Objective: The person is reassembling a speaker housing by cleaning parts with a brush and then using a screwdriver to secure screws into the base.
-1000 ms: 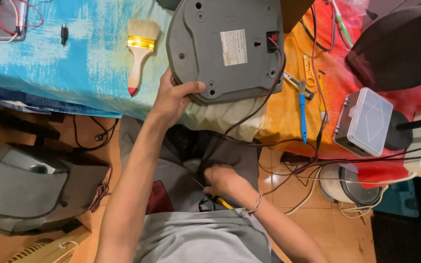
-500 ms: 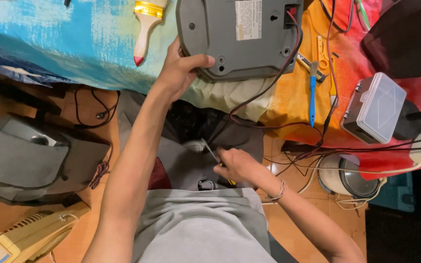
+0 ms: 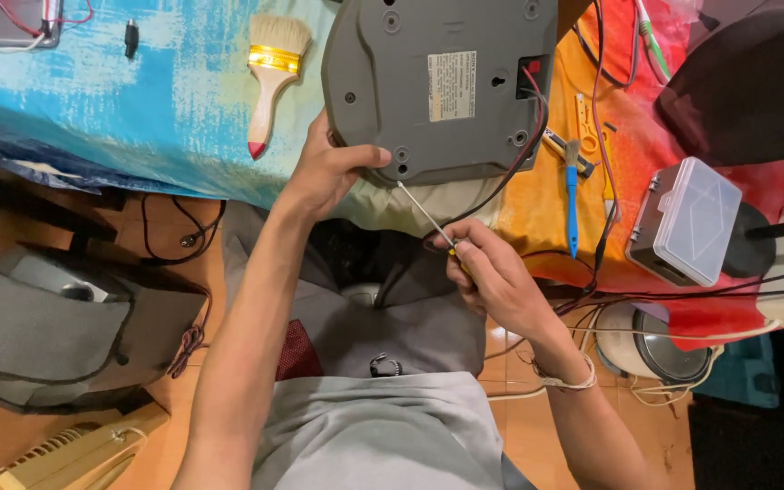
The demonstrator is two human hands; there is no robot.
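From my seat over the workbench: my left hand [image 3: 328, 172] clamps the near rim of an upturned grey moulded-plastic appliance base [image 3: 442, 86], thumb on its underside beside a screw recess, while the base lies flat on the blue-and-orange patterned cloth [image 3: 138, 118] at the table's edge. My right hand [image 3: 492, 272] is closed in a pinch round a slim screwdriver with a bright steel shaft [image 3: 424, 216], its tip angled up toward the base's lower edge, close to the recess; whether it touches I cannot tell. I judge the shell rigid and moderately heavy, smooth enough to slide on cloth, so the rim is the sound hold. Red and black wires [image 3: 537, 118] trail from its corner and look easily strained. A wooden-handled paintbrush [image 3: 269, 77] lies to the left, a clear-lidded grey parts box [image 3: 682, 222] to the right.
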